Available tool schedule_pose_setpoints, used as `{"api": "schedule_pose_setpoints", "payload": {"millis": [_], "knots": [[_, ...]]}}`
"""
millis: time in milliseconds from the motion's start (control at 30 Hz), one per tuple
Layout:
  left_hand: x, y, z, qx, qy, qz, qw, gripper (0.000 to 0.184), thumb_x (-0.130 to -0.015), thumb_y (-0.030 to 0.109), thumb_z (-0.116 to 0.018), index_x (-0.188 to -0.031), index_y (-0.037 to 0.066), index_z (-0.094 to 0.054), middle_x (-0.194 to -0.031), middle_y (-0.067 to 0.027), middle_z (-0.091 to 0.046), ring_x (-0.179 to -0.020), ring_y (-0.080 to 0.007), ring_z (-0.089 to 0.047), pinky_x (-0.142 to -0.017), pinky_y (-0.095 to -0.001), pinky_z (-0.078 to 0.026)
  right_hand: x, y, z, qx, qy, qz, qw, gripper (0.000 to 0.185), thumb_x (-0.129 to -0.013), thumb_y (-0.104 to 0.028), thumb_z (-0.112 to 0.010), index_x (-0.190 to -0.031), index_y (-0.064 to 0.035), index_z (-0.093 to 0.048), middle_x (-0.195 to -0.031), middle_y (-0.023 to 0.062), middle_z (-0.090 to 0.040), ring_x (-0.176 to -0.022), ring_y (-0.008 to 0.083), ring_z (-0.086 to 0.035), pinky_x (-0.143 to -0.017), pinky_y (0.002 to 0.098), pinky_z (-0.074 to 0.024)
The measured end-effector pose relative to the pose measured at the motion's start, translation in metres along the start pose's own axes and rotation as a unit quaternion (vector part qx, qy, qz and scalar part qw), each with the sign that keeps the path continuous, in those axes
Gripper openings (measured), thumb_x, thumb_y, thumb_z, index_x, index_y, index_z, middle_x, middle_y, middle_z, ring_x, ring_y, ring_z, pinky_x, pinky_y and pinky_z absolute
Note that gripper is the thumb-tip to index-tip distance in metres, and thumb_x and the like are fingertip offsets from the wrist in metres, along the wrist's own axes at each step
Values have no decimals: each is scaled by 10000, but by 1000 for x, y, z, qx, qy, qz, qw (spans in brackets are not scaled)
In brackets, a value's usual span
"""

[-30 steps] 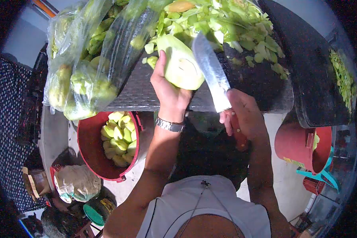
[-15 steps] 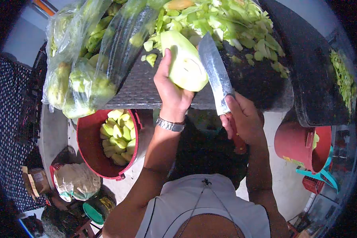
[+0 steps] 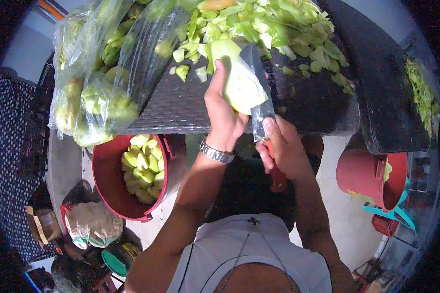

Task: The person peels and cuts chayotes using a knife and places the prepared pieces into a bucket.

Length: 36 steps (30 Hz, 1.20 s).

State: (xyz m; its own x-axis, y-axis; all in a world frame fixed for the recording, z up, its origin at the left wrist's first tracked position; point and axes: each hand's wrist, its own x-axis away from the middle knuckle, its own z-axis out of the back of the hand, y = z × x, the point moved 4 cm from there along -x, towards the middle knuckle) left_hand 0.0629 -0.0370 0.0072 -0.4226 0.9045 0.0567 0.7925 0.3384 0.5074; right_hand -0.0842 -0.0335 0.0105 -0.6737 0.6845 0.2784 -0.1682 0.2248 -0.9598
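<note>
My left hand [image 3: 225,110] is closed around the lower left side of a large peeled pale-green fruit [image 3: 237,80], whose exact kind I cannot tell. The thumb lies along its left side. In my right hand [image 3: 283,141] is a large knife [image 3: 260,97] with a wide steel blade and a reddish-brown handle. Its blade points away from me and lies against the fruit's right side. Beyond the fruit, a heap of green peelings and slices [image 3: 278,29] covers part of the dark woven tabletop [image 3: 176,112].
Clear plastic bags [image 3: 98,93] of green fruit stand at the table's left. Below is a red bucket [image 3: 100,180] with pale peeled pieces [image 3: 144,166]. A second red bucket [image 3: 359,176] stands at the right, near a turquoise plastic object [image 3: 393,212]. More shreds [image 3: 423,97] lie far right.
The knife has moved left and its blade has come against the fruit's right side. My left hand and the fruit have shifted slightly right.
</note>
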Motion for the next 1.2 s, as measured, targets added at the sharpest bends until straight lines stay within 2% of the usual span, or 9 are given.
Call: {"api": "schedule_pose_setpoints", "payload": {"millis": [67, 433, 667, 800, 900, 933, 1033, 1167, 1200], "knots": [[0, -4, 2, -40, -23, 21, 999, 592, -1037, 545, -406, -1231, 10, -569, -1077, -208, -692, -889, -336, -706, -763, -447, -598, -5, 5, 5, -5, -33, 5, 999, 372, -1091, -380, -385, -1008, -49, -535, -589, 18, -494, -389, 82, -444, -379, 253, -420], [-5, -11, 1, -22, -4, 56, 998, 599, -1038, 550, -394, -1253, 16, -559, -1061, -191, -689, -900, -320, -700, -770, -455, -596, -4, 0, -2, -109, -36, -62, 991, 370, -1068, -442, -429, -1027, -85, -516, -601, 1, -481, -375, 74, -422, -354, 260, -402], [-4, 1, 8, -117, 19, -35, 992, 565, -1046, 515, -419, -1215, -2, -571, -1010, -168, -691, -854, -284, -707, -747, -411, -598, -1, -6, -15, -182, -55, -96, 977, 377, -1054, -483, -451, -967, -118, -480, -588, -24, -432, -370, 70, -408, -348, 264, -409], [-11, 10, 5, -80, 18, -4, 997, 545, -1048, 505, -428, -1179, 2, -592, -934, -149, -704, -821, -262, -709, -734, -389, -593, -1, -2, -18, -156, -61, -97, 981, 388, -1047, -494, -464, -925, -127, -462, -590, -28, -429, -367, 68, -405, -347, 265, -417], [-9, -1, 5, -108, 36, -36, 993, 551, -1046, 511, -433, -1164, 0, -602, -946, -151, -705, -817, -254, -708, -732, -373, -587, -2, -8, -18, -171, -62, -89, 979, 393, -1039, -499, -482, -906, -130, -456, -591, -28, -434, -361, 62, -398, -333, 257, -405], [-6, -9, 8, -156, 57, -16, 986, 584, -1037, 545, -438, -1177, 2, -598, -978, -150, -702, -825, -250, -701, -757, -365, -578, -2, -13, -19, -185, -64, -83, 977, 395, -1035, -502, -489, -903, -132, -457, -591, -27, -435, -359, 59, -395, -327, 253, -398], [-3, -6, 7, -139, 42, -43, 988, 711, -1012, 647, -394, -1266, 6, -566, -1085, -143, -690, -940, -255, -681, -866, -381, -551, -6, -20, -20, -216, -68, -79, 971, 400, -1018, -515, -519, -894, -138, -467, -579, -32, -441, -347, 55, -385, -306, 243, -373], [-6, 5, 1, 12, 53, -51, 997, 780, -1000, 683, -357, -1386, 25, -520, -1284, -145, -623, -1152, -294, -615, -1028, -423, -472, -20, -28, -11, -190, -50, -59, 979, 413, -1020, -515, -513, -885, -126, -482, -581, -24, -471, -363, 88, -434, -330, 266, -381], [-6, 7, 2, 52, 53, -39, 996, 768, -1007, 671, -342, -1394, 30, -514, -1287, -164, -622, -1143, -319, -620, -1023, -436, -477, -24, -30, -3, -170, -46, -48, 983, 418, -1022, -516, -506, -888, -121, -486, -586, -19, -485, -373, 104, -459, -341, 276, -388]]}}
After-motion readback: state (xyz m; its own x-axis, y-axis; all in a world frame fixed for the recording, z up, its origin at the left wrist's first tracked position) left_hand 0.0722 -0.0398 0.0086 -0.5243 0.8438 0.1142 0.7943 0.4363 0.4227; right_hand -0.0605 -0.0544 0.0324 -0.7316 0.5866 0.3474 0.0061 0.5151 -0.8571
